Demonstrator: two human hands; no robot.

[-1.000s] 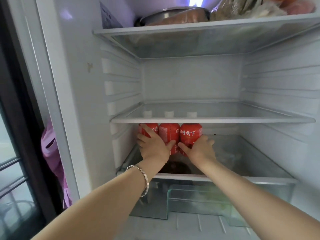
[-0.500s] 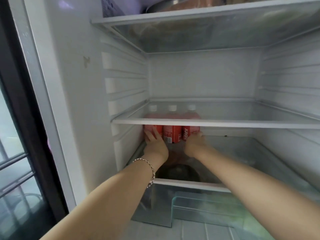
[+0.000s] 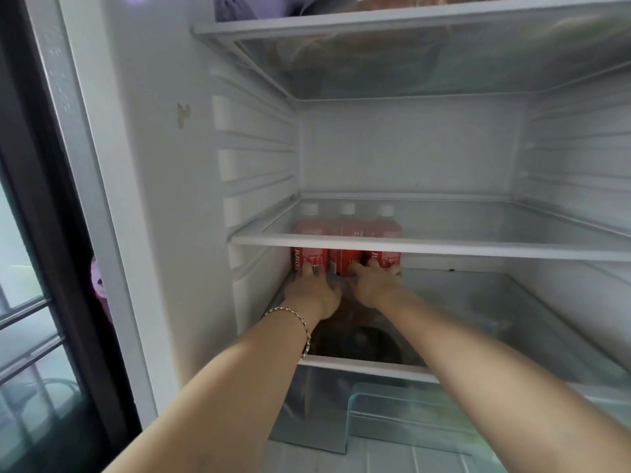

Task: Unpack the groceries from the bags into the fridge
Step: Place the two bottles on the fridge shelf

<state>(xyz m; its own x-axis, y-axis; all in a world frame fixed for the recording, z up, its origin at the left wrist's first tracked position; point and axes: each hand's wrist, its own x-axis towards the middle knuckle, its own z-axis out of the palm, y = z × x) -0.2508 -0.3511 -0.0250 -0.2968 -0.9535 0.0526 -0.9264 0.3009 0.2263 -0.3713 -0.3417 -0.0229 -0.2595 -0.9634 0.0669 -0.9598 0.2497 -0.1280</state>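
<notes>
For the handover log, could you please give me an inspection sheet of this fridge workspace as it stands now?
Surface: lower glass shelf, carrying the bottles at its back left.
Job's things: three red bottles with white caps, upright, side by side beneath the middle glass shelf.
Clutter: dark round shape at the lower shelf's front, on or under the glass, cannot tell; top shelf holds blurred items.
Grips: left hand lays straight fingers on the left bottle; right hand touches the right bottle, finger curl unclear.
Cables: nothing seen.
Surroundings: clear crisper drawer below; dark-framed window and a pink item to the left.
</notes>
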